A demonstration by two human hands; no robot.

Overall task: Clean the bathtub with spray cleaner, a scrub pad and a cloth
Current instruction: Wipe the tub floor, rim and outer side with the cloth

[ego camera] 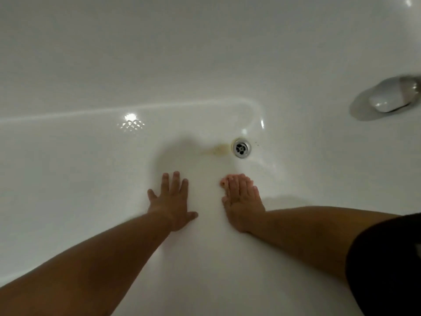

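Item one, the bathtub (68, 167): a white glossy basin that fills your view, its floor running off to your left and closing in a rounded corner to your right. Item two, your left hand (173, 201): palm down on the tub floor, fingers straight and spread, thumb out to the side, holding nothing. Item three, a yellowish-brown stain (218, 150): a short streak on the floor beyond both hands, ahead of the gap between them, its long axis running left to right with its right end meeting the drain. Item four, the drain (241, 148): a round metal grate just right of the stain and straight ahead of your right fingertips. Item five, your right hand (241, 201): fingers straight and close together, resting on the floor, nothing in its grasp; whether the palm lies fully flat cannot be told. By this layout your right hand is the nearer to stain and drain, so a forward reach from that side looks the shorter one. Item six, a metal fitting (387, 96) on the tub wall, well off to the right. Item seven, a dark garment (387, 258) at the lower right edge. Spray cleaner, scrub pad and cloth: none in view.
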